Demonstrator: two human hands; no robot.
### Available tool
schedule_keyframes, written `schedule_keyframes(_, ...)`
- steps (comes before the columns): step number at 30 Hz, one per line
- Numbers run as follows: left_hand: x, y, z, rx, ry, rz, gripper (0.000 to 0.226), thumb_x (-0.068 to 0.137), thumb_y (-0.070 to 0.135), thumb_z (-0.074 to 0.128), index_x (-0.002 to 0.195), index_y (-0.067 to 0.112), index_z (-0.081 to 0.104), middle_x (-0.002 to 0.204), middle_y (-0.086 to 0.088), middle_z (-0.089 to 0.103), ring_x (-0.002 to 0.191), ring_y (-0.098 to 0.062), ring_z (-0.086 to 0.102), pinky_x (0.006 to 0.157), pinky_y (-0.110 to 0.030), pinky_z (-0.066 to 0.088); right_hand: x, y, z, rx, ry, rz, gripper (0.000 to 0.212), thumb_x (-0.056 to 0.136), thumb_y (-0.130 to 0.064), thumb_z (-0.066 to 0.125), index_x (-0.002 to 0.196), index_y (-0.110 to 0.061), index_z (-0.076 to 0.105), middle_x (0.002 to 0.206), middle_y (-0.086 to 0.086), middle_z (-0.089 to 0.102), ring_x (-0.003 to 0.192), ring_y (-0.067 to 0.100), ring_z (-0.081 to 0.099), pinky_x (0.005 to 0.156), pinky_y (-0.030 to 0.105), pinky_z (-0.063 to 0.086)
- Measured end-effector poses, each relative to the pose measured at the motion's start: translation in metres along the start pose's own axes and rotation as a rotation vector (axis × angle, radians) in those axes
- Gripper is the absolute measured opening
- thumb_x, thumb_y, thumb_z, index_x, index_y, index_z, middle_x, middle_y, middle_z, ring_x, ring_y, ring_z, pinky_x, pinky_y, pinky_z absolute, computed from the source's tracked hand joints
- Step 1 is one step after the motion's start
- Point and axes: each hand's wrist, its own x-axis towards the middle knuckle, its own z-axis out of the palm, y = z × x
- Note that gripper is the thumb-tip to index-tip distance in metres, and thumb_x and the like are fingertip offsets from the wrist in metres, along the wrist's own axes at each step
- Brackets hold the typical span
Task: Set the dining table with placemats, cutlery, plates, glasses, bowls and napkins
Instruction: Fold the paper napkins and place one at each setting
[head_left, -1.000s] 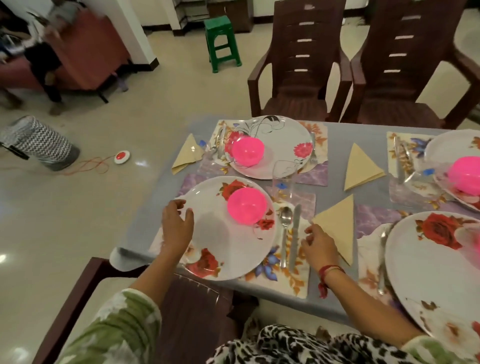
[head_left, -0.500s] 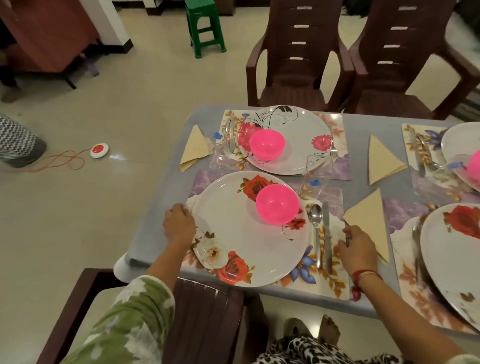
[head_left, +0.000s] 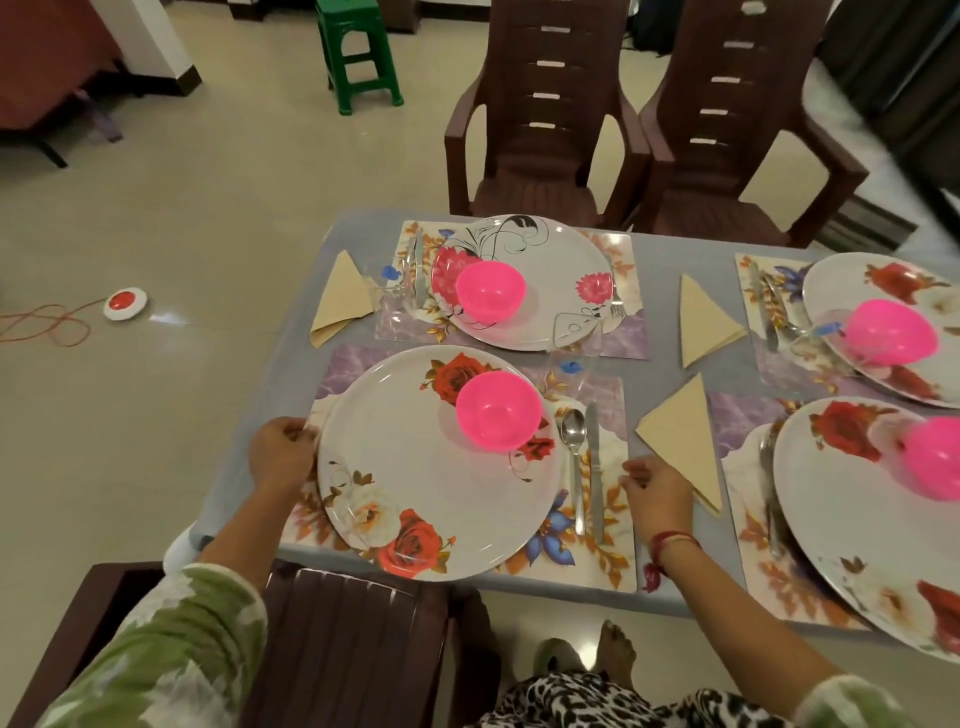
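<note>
Closest in, a dark brown ribbed chair back (head_left: 353, 649) is tucked against the grey-covered surface (head_left: 291, 364), and the person reaches over it with both arms. The left hand (head_left: 280, 454) sits at the left edge of the rectangular floral-print placemat (head_left: 613, 561), its fingers (head_left: 298, 428) curled onto that edge just beside the plate rim. The right hand (head_left: 657, 493) mirrors it at the mat's right edge, fingers (head_left: 636, 470) bent down and clamped on the border. Whether the thumbs are tucked under cannot be seen. Holding both short sides at once looks like a way to square the whole setting to the surface edge without disturbing what it carries.

On the mat lies a large round white plate with red roses (head_left: 431, 467), with a bright pink plastic bowl (head_left: 498, 410) at its far right part. A steel spoon (head_left: 574, 457) and a steel table knife (head_left: 596, 467) lie side by side right of the plate. A beige napkin folded into a triangle (head_left: 680, 436) rests just beyond the right hand, off the mat. A clear drinking glass (head_left: 571, 358) stands at the mat's far corner.

Farther on, a second white plate (head_left: 540, 249) holds another pink bowl (head_left: 491, 291). This place looks complete; only alignment seems left. Beyond stand two brown plastic armchairs (head_left: 540, 119) and a green plastic stool (head_left: 358, 52).
</note>
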Motion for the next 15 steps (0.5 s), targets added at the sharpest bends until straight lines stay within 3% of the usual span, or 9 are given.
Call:
schedule_keyframes(11,0.001,-0.002,-0.001,-0.027,-0.022,-0.019,0.025,0.090,0.012,0.061,0.113,0.003,0.064,0.111,-0.018,0.066,0.103,-0.034,0.060,0.090,-0.040,0.045,0.000,-0.003,0.001,-0.028,-0.012,-0.033,0.018,0.088,-0.008,0.063,0.105,-0.005,0.066,0.105,0.014,0.066,0.099,0.029,0.061,0.085,0.030,0.045)
schedule_keyframes(15,-0.015,0.000,-0.006,-0.036,0.049,0.056,0.041,0.093,0.017,0.057,0.131,0.008,0.047,0.134,-0.021,0.040,0.116,-0.036,0.046,0.101,-0.043,0.036,-0.004,-0.026,0.000,0.001,0.095,-0.128,0.026,0.087,-0.017,0.066,0.111,-0.010,0.062,0.115,0.011,0.053,0.109,0.029,0.049,0.090,0.033,0.039)
